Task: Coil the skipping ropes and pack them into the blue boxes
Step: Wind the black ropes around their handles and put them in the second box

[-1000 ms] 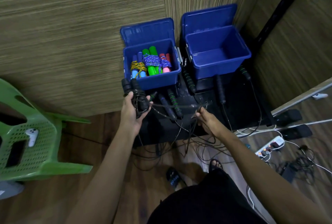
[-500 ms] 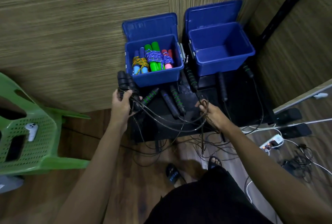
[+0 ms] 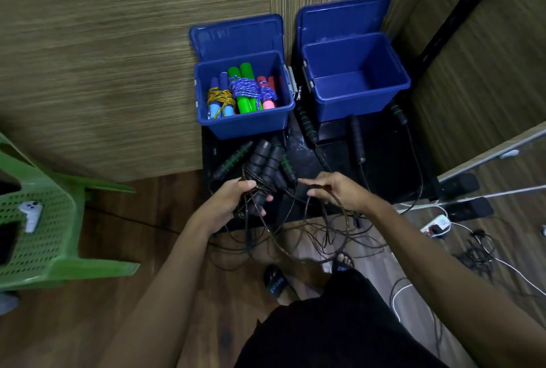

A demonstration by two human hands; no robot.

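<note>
A black skipping rope with thick ribbed foam handles (image 3: 264,165) is held over the front of a low black table (image 3: 381,166). The left hand (image 3: 233,205) grips the pair of handles near their lower ends, fingers curled round them together with several turns of the thin dark cord (image 3: 298,228), so the handles point up and away toward the boxes. The right hand (image 3: 334,191) is just beside it, fingers curled loosely over a loop of the same cord, which drops from both hands and sprawls in wide loops down to the wooden floor (image 3: 88,293).

More black ropes with green-ringed handles (image 3: 233,158) lie on the table, some partly under the held bundle, others against the boxes' fronts.

Behind them two blue plastic boxes stand side by side with lids tipped back against the wall. The left blue box (image 3: 245,128) holds three coiled ropes: one with light blue handles (image 3: 220,106) bound in yellow cord, one with bright green handles (image 3: 243,88) and one with pink handles (image 3: 267,95), both wrapped in blue cord. The right blue box (image 3: 354,98) shows only its bare floor.

A green perforated plastic chair (image 3: 44,228) lies at the left with a white controller (image 3: 31,212) on it. A white power strip (image 3: 437,225) and tangled cables lie on the floor at the right. The person's sandalled feet (image 3: 274,282) show below the hands.
</note>
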